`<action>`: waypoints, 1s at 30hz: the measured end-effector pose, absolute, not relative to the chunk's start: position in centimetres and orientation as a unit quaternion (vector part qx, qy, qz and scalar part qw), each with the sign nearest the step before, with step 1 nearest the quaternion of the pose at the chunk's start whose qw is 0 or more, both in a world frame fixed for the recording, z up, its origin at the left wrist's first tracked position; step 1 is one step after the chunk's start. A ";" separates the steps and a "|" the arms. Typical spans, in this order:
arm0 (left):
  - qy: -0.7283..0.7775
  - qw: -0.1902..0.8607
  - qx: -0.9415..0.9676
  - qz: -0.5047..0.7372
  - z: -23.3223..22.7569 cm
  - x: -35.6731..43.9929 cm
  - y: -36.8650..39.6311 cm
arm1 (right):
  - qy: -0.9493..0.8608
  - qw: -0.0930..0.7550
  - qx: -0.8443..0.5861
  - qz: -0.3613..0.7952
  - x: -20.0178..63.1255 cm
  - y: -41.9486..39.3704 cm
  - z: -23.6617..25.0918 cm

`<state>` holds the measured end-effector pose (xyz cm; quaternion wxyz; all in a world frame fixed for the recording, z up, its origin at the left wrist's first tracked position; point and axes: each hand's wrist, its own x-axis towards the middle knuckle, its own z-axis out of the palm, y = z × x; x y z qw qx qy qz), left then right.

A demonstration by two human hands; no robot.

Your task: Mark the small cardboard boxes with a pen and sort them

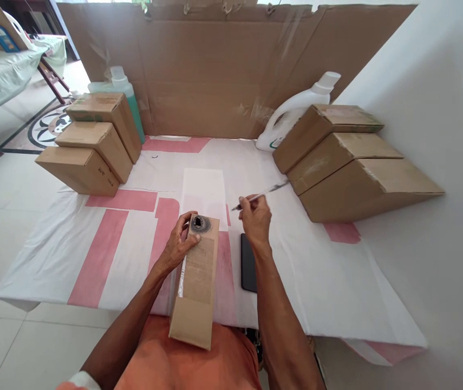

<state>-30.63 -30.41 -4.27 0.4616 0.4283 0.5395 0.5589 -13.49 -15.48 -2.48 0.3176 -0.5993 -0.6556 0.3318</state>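
My left hand (pixel 177 245) grips the upper left side of a long narrow cardboard box (pixel 199 276), its thumb lying on the face. Near the top of that face is a dark hole (pixel 199 222) ringed by black scribbled marks. The box's lower end hangs past the table edge, close to my orange shirt. To the right, my right hand (pixel 256 216) pinches a pen (pixel 260 196), its dark tip pointing left toward the box but apart from it. Under the right wrist lies a flat black object (pixel 248 262), partly hidden by the forearm. A pale sheet (pixel 203 187) lies beyond the box.
Several cardboard boxes stand at left (pixel 77 168) and right (pixel 337 179). Behind them are a bottle of green liquid (pixel 134 111) and a white jug (pixel 296 108). A tall cardboard panel (pixel 207 76) closes off the back. A white wall (pixel 450 135) rises at right.
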 end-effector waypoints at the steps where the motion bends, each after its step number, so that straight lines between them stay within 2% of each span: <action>1: 0.538 0.464 0.427 0.559 -4.3 -30.7 -30.4 | -0.670 0.276 -0.608 0.323 -13.1 -15.4 -3.1; 6: 0.542 0.462 0.431 0.554 -4.3 -30.7 -30.4 | -0.710 0.083 -0.629 0.305 -13.0 -16.9 -5.5; 10: 0.548 0.465 0.428 0.549 -4.0 -30.7 -30.4 | -0.721 0.016 -0.631 0.285 -13.9 -17.7 -5.3; 14: 0.549 0.466 0.425 0.548 -3.9 -30.7 -30.5 | -0.732 0.006 -0.625 0.271 -13.6 -18.6 -4.2; 17: 0.546 0.470 0.425 0.548 -4.1 -30.8 -30.6 | -0.732 0.031 -0.633 0.250 -11.4 -20.2 -3.4; 20: 0.548 0.468 0.428 0.545 -4.2 -30.9 -30.5 | -0.708 0.061 -0.684 0.167 -7.7 -22.5 -3.1; 23: 0.551 0.466 0.431 0.542 -4.2 -30.8 -30.4 | -0.687 0.002 -0.719 0.105 -4.3 -24.5 -3.6; 25: 0.555 0.465 0.431 0.539 -4.1 -30.7 -30.3 | -0.687 -0.035 -0.713 0.138 -3.3 -25.3 -4.3; 30: 0.555 0.463 0.437 0.536 -4.2 -31.0 -30.4 | -0.685 -0.004 -0.700 0.202 -4.5 -25.1 -5.6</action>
